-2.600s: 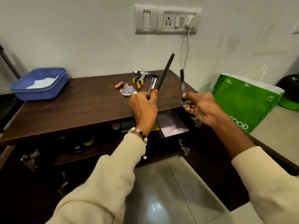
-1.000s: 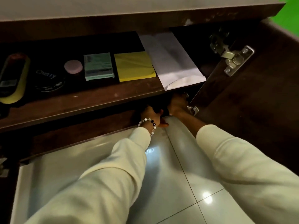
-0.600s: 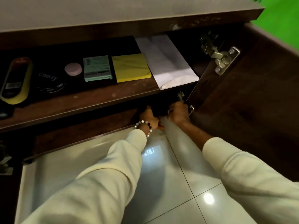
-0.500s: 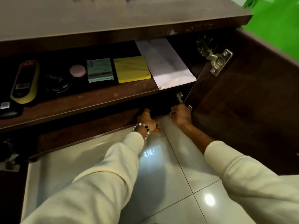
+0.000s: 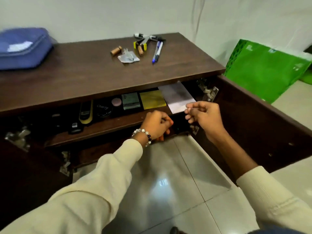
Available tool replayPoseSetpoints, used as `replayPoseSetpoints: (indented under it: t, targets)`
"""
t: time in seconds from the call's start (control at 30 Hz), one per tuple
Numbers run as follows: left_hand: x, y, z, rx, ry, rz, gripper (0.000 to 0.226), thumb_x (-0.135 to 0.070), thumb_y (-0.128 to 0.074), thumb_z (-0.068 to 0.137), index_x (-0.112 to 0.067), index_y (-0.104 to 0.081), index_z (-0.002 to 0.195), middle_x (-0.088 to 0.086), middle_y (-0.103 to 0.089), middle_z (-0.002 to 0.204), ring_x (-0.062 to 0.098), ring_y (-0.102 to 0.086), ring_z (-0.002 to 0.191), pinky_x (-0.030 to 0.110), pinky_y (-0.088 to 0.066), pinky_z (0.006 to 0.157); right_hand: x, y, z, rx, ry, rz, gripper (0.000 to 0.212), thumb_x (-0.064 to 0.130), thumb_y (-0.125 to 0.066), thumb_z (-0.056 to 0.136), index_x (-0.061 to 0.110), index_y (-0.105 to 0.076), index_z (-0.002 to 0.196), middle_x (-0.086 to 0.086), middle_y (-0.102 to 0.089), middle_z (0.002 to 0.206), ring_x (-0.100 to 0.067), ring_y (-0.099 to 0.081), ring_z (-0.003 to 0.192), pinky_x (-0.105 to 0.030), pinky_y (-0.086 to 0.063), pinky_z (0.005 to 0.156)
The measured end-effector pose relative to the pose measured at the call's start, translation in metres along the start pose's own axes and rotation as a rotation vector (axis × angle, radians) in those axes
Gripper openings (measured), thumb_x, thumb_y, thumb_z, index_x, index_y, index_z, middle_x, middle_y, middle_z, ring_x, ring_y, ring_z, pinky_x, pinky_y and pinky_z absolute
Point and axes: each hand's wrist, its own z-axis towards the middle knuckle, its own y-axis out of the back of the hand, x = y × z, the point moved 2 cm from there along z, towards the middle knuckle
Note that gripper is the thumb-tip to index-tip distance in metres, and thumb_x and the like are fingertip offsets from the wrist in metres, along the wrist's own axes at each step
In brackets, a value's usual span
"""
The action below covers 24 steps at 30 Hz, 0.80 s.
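Two hands with curled fingers hover at an open cabinet beneath a dark wooden counter (image 5: 84, 73).

The left hand (image 5: 156, 125) is fisted at the edge of the shelf (image 5: 108, 125); I cannot tell whether it holds anything. The right hand (image 5: 205, 115) has its fingers curled in with nothing visible in them, just in front of the white envelope (image 5: 176, 95) lying at the shelf's right end. This reads as a pause between items; next, a hand would likely need to open toward the white envelope or the blue pen (image 5: 157, 52) on the counter. The space under the shelf is too dark to make out.
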Motion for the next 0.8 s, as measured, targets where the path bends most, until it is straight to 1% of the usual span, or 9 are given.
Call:
replayPoseSetpoints:
  t: [0.07, 0.13, 0.2, 0.27, 0.4, 0.5, 0.57, 0.67, 0.8]
  targets:
    - [-0.029, 0.022, -0.008, -0.047, -0.127, 0.036, 0.013, -0.022, -0.062, 0.093, -0.012, -0.070, 0.087, 0.004, -0.067, 0.058, 0.007, -0.051, 0.033, 0.016, -0.038, 0.038, 0.032, -0.001, 0.001, -0.003, 0.073, 0.051, 0.014, -0.007, -0.059, 0.086, 0.005, -0.066, 0.088, -0.014, -0.068, 0.076, -0.018, -0.063, 0.060, -0.022, -0.050, 0.051]
    - [-0.054, 0.042, -0.013, -0.130, -0.245, 0.045, 0.013, -0.019, -0.063, 0.091, -0.011, -0.071, 0.084, 0.007, -0.065, 0.055, 0.002, -0.048, 0.033, 0.012, -0.037, 0.042, 0.056, -0.006, 0.005, 0.006, 0.111, 0.058, 0.013, -0.008, -0.058, 0.086, 0.001, -0.066, 0.090, -0.014, -0.067, 0.075, -0.017, -0.061, 0.057, -0.022, -0.051, 0.050]
    - [-0.074, 0.062, -0.014, -0.263, -0.343, 0.025, 0.011, -0.017, -0.065, 0.089, -0.015, -0.070, 0.079, 0.003, -0.062, 0.051, 0.002, -0.048, 0.039, 0.015, -0.040, 0.047, 0.076, -0.014, 0.011, 0.000, 0.136, 0.046, 0.012, -0.008, -0.057, 0.086, 0.001, -0.065, 0.089, -0.013, -0.066, 0.073, -0.015, -0.060, 0.054, -0.024, -0.051, 0.051]
    - [-0.088, 0.081, -0.007, -0.394, -0.381, 0.005, 0.010, -0.019, -0.067, 0.088, -0.017, -0.071, 0.079, 0.001, -0.060, 0.052, 0.007, -0.051, 0.046, 0.022, -0.043, 0.050, 0.092, -0.020, 0.021, -0.016, 0.172, 0.021, 0.016, -0.007, -0.058, 0.086, 0.007, -0.066, 0.083, -0.010, -0.066, 0.071, -0.013, -0.059, 0.054, -0.023, -0.052, 0.053]
    - [-0.102, 0.113, 0.020, -0.617, -0.313, 0.064, 0.012, -0.017, -0.066, 0.089, -0.009, -0.073, 0.092, 0.004, -0.067, 0.071, 0.017, -0.061, 0.066, 0.027, -0.049, 0.068, 0.113, -0.035, 0.052, -0.036, 0.229, -0.099, 0.020, -0.001, -0.060, 0.086, 0.015, -0.066, 0.077, -0.005, -0.065, 0.068, -0.014, -0.061, 0.057, -0.027, -0.053, 0.056]
    - [-0.096, 0.124, 0.048, -0.617, -0.133, 0.163, 0.022, -0.017, -0.065, 0.089, -0.005, -0.070, 0.106, 0.010, -0.071, 0.100, 0.021, -0.065, 0.093, 0.030, -0.047, 0.090, 0.119, -0.054, 0.083, -0.020, 0.155, -0.222, 0.010, 0.010, -0.069, 0.082, 0.017, -0.068, 0.075, 0.000, -0.067, 0.067, -0.012, -0.060, 0.057, -0.028, -0.051, 0.061]
    - [-0.091, 0.124, 0.065, -0.576, -0.071, 0.231, 0.030, -0.022, -0.068, 0.088, -0.005, -0.068, 0.114, 0.012, -0.070, 0.109, 0.024, -0.062, 0.104, 0.033, -0.045, 0.097, 0.122, -0.067, 0.101, -0.007, 0.093, -0.232, 0.012, 0.018, -0.070, 0.082, 0.016, -0.068, 0.071, -0.001, -0.067, 0.068, -0.012, -0.059, 0.059, -0.030, -0.051, 0.064]
    - [-0.092, 0.123, 0.083, -0.534, -0.046, 0.320, 0.040, -0.034, -0.074, 0.082, -0.008, -0.068, 0.112, 0.011, -0.069, 0.107, 0.025, -0.062, 0.103, 0.035, -0.048, 0.092, 0.130, -0.079, 0.118, -0.037, 0.061, -0.308, 0.023, 0.030, -0.070, 0.083, 0.009, -0.070, 0.073, -0.005, -0.066, 0.069, -0.014, -0.057, 0.063, -0.031, -0.050, 0.065]
    - [-0.093, 0.124, 0.093, -0.548, -0.026, 0.385, 0.037, -0.044, -0.074, 0.079, -0.008, -0.074, 0.090, 0.010, -0.070, 0.091, 0.025, -0.064, 0.089, 0.032, -0.050, 0.073, 0.132, -0.096, 0.137, -0.066, 0.040, -0.439, 0.037, 0.043, -0.073, 0.077, 0.007, -0.066, 0.070, -0.008, -0.067, 0.076, -0.016, -0.057, 0.070, -0.031, -0.047, 0.067]
